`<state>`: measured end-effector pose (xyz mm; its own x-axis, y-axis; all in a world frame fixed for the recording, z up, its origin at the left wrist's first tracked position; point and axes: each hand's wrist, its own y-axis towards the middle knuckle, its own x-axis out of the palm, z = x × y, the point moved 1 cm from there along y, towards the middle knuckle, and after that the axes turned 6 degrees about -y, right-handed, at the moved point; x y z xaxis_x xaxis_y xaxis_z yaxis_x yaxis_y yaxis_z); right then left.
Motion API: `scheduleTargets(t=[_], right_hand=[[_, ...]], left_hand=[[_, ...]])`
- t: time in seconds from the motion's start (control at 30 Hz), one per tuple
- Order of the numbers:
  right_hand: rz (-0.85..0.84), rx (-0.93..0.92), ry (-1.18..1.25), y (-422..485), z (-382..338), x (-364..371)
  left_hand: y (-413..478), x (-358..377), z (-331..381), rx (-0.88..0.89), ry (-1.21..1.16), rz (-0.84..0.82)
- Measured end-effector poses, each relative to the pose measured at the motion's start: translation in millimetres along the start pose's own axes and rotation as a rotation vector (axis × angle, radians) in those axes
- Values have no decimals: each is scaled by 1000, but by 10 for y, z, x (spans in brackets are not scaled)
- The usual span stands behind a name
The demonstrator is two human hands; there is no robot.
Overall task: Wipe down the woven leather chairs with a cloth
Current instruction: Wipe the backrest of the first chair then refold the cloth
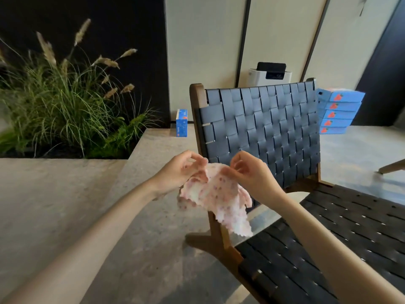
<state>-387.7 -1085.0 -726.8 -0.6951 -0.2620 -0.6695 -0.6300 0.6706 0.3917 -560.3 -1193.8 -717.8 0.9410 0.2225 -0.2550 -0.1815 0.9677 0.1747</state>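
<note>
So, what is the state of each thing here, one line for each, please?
cloth: bunched, hanging loose from both hands.
left hand: fingers curled, pinching the cloth's top edge.
right hand: fingers curled, pinching the cloth's top edge.
chair: upright, nobody sitting.
stack of boxes: five, piled flat behind the chair.
single box: standing on end on the ledge.
</note>
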Motion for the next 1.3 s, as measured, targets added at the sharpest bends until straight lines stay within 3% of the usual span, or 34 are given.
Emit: scheduleTargets(t=[0.17, 0.3, 0.43, 0.57, 0.7, 0.8, 1.0, 1.3], right_hand=[[-23, -84, -149, 358, -314, 3], [12, -129, -142, 672, -519, -18], [47, -53, -130, 962, -649, -102], [262, 13, -52, 1292, -714, -156], [527, -2, -87, 1621, -781, -85], [625, 4, -81, 1854, -765, -7], [485, -71, -305, 1968, -658, 271], [382, -128, -366, 1732, -338, 689]], left_hand=[[232, -547, -43, 71, 298, -127], [466, -910, 40, 111, 348, -50], [766, -1194, 53, 77, 204, 142], [1164, -1336, 81, 31, 31, 417], [1506, -1208, 247, -124, -454, 427], [1656, -1103, 336, -49, -674, 358], [1748, -917, 365, 275, -550, 55], [1687, -774, 31, 470, -323, 209]])
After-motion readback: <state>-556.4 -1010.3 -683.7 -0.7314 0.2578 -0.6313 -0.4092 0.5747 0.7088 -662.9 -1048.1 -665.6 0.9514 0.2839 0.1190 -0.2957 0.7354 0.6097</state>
